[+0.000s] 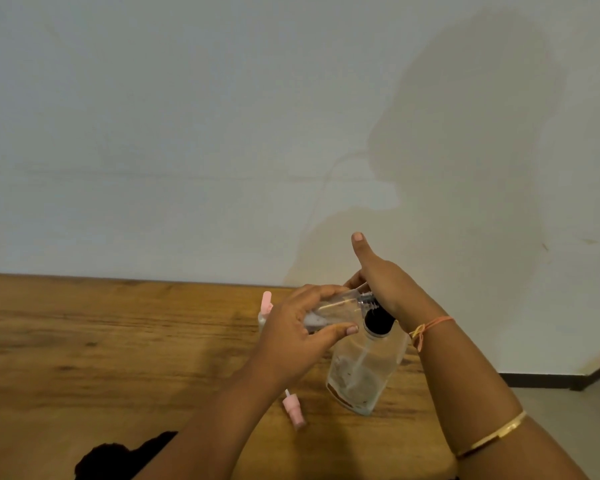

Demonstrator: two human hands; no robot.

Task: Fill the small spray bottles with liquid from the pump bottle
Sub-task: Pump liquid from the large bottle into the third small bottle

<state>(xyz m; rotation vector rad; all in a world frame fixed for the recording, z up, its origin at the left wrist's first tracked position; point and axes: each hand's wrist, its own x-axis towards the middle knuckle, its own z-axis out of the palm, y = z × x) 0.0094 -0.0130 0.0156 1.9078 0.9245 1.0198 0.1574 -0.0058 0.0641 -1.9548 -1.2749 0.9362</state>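
A clear pump bottle (pixel 364 372) with a black collar (pixel 379 323) stands on the wooden table (pixel 118 341). My right hand (pixel 383 282) rests on its pump head, thumb pointing up; the pump head itself is hidden under the palm. My left hand (pixel 302 334) grips a small clear spray bottle (pixel 336 311) tipped on its side, its open threaded neck at the pump's spout. A loose pink spray cap (pixel 293 408) with its dip tube lies on the table in front of the pump bottle. A second small bottle with a pink top (pixel 266 306) stands behind my left hand, mostly hidden.
The table runs up to a pale wall (pixel 222 133) at the back. Its right edge falls away to the floor (pixel 575 410). A dark shape (pixel 118 459) sits at the near edge of the table, bottom left.
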